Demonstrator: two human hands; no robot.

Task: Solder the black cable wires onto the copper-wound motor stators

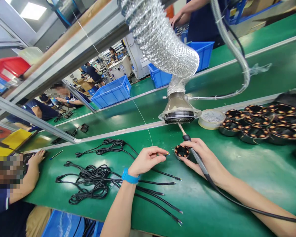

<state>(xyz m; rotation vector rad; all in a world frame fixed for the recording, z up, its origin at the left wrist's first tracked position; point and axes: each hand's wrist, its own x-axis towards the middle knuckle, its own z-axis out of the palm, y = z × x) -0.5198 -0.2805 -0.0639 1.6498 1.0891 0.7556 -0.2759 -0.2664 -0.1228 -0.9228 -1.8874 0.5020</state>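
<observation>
My right hand (207, 159) is closed around a soldering iron (196, 154), its tip pointing up toward the fume hood's mouth. Fingers of the same hand touch the side of a small motor stator (181, 151) with copper coils, standing on the green bench. To its left, my left hand (149, 159), with a blue wristband, has thumb and fingers drawn together near the stator. A thin strand of solder wire (146, 125) comes down from above to these fingers; a tiny bluish tip shows at them. Black cables (93, 179) with stripped ends lie beside and beneath my left forearm.
Above the stator hangs a fume hood (179, 105) on a silver duct (162, 42). Several stators (256, 131) stand at right by a round white tub (211, 118). Blue bins (112, 92) line the far side. A co-worker's arm (32, 174) rests at left; a metal frame (39, 121) crosses there.
</observation>
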